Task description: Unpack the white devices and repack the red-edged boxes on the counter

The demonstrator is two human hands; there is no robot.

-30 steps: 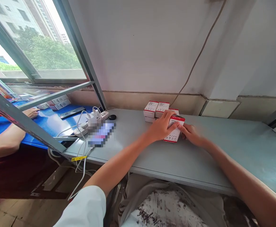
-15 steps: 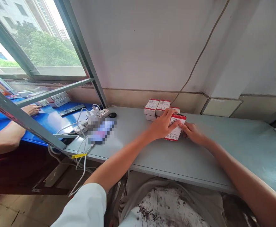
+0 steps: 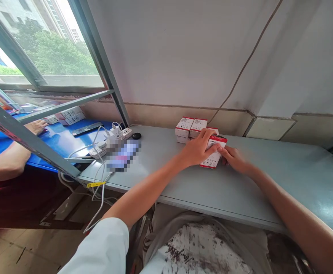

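Here, the left hand (image 3: 197, 149) and right hand (image 3: 235, 159) clasp a red-trimmed white box (image 3: 213, 155);
left curled over its top, right gripping its side; similar boxes (image 3: 191, 128) stand just behind.

Left hand (image 3: 197, 149) and right hand (image 3: 234, 160) just apart; fingers (image 3: 210, 142) curved downward

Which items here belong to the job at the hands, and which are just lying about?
Job: left hand; right hand; red-edged white box between them; stack of similar boxes.

Lying about: power strip; pixelated device; black round object; white cable.
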